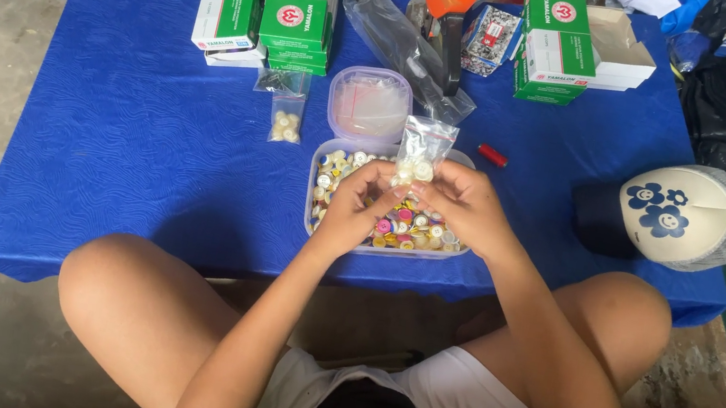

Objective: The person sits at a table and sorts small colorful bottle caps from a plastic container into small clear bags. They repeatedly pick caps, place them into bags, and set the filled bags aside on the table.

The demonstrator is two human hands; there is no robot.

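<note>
Left hand and right hand, fingers pinched shut, together hold a small clear bag upright over a tub at bench centre. Bag: transparent plastic, top crumpled, lower part w/ pale cream round pieces. Tub: clear, shallow, packed w/ small round caps in gold, pink, blue, white. Behind it a lid, clear w/ lilac rim. Second small bag of cream pieces lies to the left. Green-white boxes at far edge of blue bench.
</note>
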